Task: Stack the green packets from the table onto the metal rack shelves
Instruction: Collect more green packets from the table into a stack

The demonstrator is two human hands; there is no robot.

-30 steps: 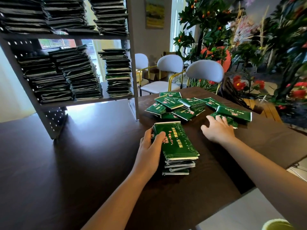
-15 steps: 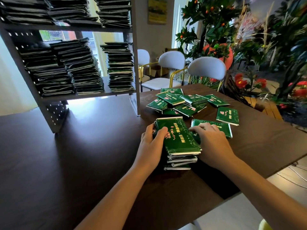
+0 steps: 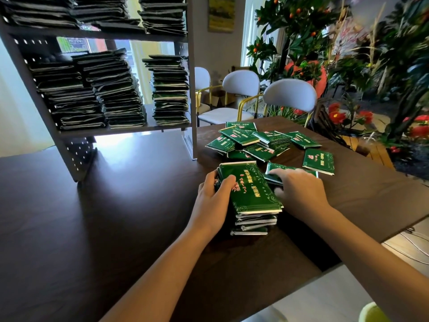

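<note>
A stack of green packets (image 3: 253, 194) stands on the dark table (image 3: 116, 217). My left hand (image 3: 211, 201) grips its left side, thumb on the top packet. My right hand (image 3: 301, 194) is against the stack's right side and pinches a loose green packet (image 3: 278, 166) lying beside it. Further back lies a loose pile of green packets (image 3: 255, 142), with a single packet (image 3: 319, 161) to its right. The metal rack (image 3: 190, 89) stands at the back left, and tall stacks of packets (image 3: 116, 89) fill its shelves.
Two white chairs (image 3: 290, 94) stand behind the table's far edge. Potted plants with red flowers (image 3: 371, 66) crowd the right side. The table's near right edge runs diagonally just under my right forearm.
My right hand came back from the far loose packets to the stack's right side, bringing one packet with it. My left hand stayed on the stack.
</note>
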